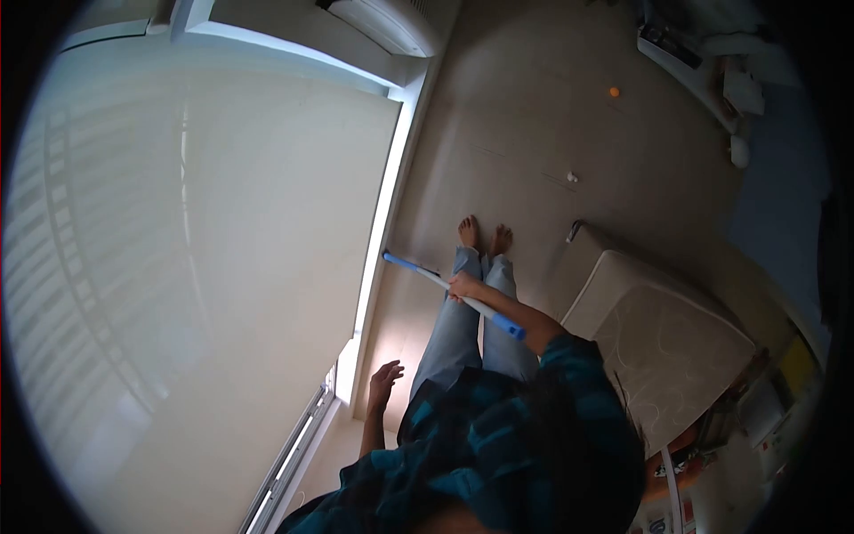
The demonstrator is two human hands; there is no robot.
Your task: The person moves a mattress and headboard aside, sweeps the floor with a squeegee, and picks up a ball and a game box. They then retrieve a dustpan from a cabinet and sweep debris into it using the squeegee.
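My right hand (pixel 461 286) is wrapped round a long pale pole (pixel 480 308) with blue ends, in front of my legs. One blue end is near my right forearm. The other reaches down to the left, close to the window frame's lower edge; what that far end carries, if anything, is too small to tell. Away from the pole, my left hand (pixel 383 384) is held out beside the window with its fingers apart and nothing in it. My bare feet (pixel 485 233) stand on the floor beyond the pole.
A large pale blind (pixel 240 196) covers the window at left, with a white frame along it. To the right lies a mattress (pixel 663 343). On the floor (pixel 498 116) are an orange ball (pixel 614 92) and a small white object (pixel 572 177). Furniture lines the far right.
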